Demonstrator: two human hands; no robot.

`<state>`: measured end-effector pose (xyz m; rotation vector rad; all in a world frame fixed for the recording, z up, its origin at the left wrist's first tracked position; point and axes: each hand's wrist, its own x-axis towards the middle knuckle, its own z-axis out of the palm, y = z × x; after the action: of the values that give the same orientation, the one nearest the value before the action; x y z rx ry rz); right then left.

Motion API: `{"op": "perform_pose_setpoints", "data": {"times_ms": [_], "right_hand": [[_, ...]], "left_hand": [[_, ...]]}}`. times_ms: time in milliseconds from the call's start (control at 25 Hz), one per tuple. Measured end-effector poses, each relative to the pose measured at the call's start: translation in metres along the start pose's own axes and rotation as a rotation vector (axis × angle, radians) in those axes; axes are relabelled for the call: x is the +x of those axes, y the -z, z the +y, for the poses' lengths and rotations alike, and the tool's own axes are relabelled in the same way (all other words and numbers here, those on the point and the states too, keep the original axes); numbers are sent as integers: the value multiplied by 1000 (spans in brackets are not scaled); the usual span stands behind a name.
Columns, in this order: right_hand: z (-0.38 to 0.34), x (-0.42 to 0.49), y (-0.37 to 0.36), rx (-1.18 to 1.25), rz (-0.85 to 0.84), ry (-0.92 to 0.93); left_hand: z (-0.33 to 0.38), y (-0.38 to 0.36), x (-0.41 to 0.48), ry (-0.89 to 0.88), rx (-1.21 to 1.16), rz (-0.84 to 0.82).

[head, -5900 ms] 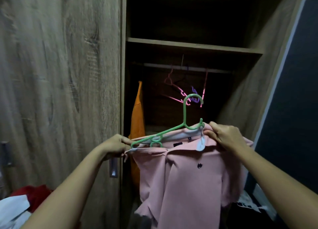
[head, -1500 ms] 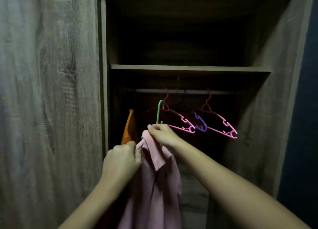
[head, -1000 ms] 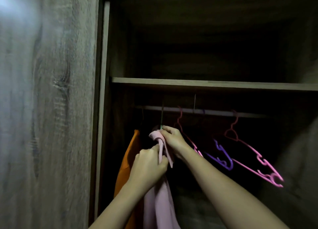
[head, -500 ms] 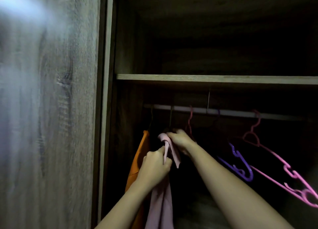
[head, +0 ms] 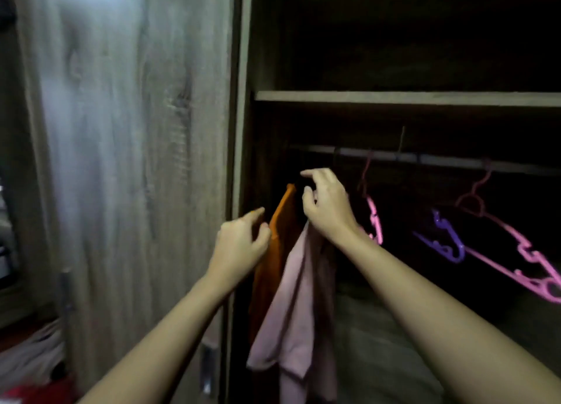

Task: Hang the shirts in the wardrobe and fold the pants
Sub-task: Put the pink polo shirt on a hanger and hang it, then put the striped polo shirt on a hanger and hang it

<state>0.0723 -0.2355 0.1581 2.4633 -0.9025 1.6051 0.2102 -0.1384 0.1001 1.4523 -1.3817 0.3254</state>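
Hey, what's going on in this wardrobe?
A person is hanging up clothes. The right hand is at the top of a pink shirt that hangs below the rail, beside an orange garment; whether it grips the shirt is unclear in the dark. The left hand, holding nothing, is at the orange garment's edge. Empty hangers hang further right.

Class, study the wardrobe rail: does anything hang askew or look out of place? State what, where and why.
Yes. Toward the right end of the rail, the rightmost pink hanger is empty and slopes steeply downward instead of hanging level. The purple hanger beside it tilts too, seemingly caught against it.
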Motion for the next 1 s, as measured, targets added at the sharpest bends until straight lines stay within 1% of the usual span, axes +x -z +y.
{"op": "perform_pose_setpoints", "data": {"times_ms": [80,160,320,400,520,600,680,760,840,1000], "right_hand": [[-37,-32,-24,69,-60,77],[-69,-63,-58,128,-138,109],[-142,-127,-144,227,-374,146],[-176,-154,-182,272,-479,141],[-227,-191,-241,351,-635,127],[-258,-213,-276,363,-786,101],[-285,-235,-307,342,-947,49],[-309,-255,-329,291,-1055,-29],[-330,-267,-345,229,-1088,-85],[-355,-266,-358,100,-1067,-165]], "left_hand": [[-36,36,-31,94,41,13],[-78,72,-69,180,137,-41],[-177,164,-164,343,396,-247],[-217,210,-213,399,488,-329],[-268,276,-279,497,652,-366],[-293,306,-306,585,718,-421],[-314,321,-327,643,724,-517],[-327,323,-343,640,733,-632],[-333,320,-352,636,768,-697],[-340,320,-359,660,719,-649]]}}
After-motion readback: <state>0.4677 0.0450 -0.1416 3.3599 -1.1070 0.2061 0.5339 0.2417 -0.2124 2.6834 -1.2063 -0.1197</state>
